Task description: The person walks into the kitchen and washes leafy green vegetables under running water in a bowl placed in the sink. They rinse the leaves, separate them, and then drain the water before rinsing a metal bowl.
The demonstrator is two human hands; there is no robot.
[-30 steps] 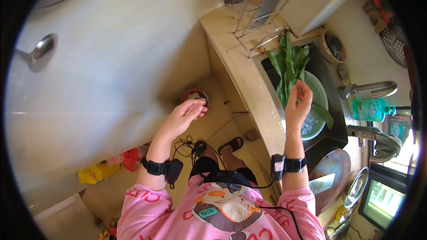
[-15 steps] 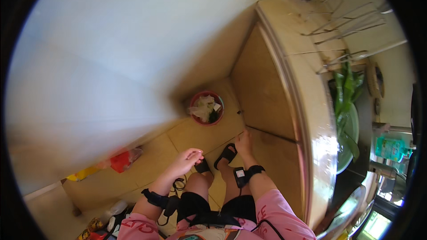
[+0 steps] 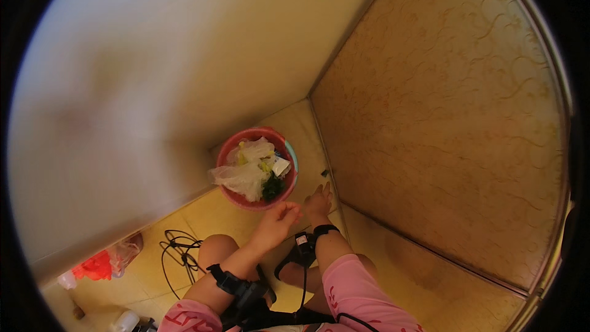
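My left hand (image 3: 278,224) hovers just in front of a round pink waste bin (image 3: 230,195), its fingers loosely curled with nothing visible in them. In the bin lie crumpled clear plastic bags (image 3: 239,179), a dark green leafy clump (image 3: 272,188) and a small white packet (image 3: 280,166). To the right, my right hand (image 3: 318,204) reaches low with fingers stretched out. Just beyond its fingertips, a small dark scrap (image 3: 324,173) lies at the foot of the cabinet panel; I cannot make out what it is.
A tan patterned cabinet panel (image 3: 442,117) rises on the right, and a pale smooth surface (image 3: 153,86) stands at the left. Black cable (image 3: 178,246) loops over the tiled floor (image 3: 184,224). Red and clear plastic bags (image 3: 98,265) lie at the lower left.
I have crouched down, so the bin and cabinet panel appear larger and the countertop has left view. Both hands are lower, the right one closer to the dark scrap.
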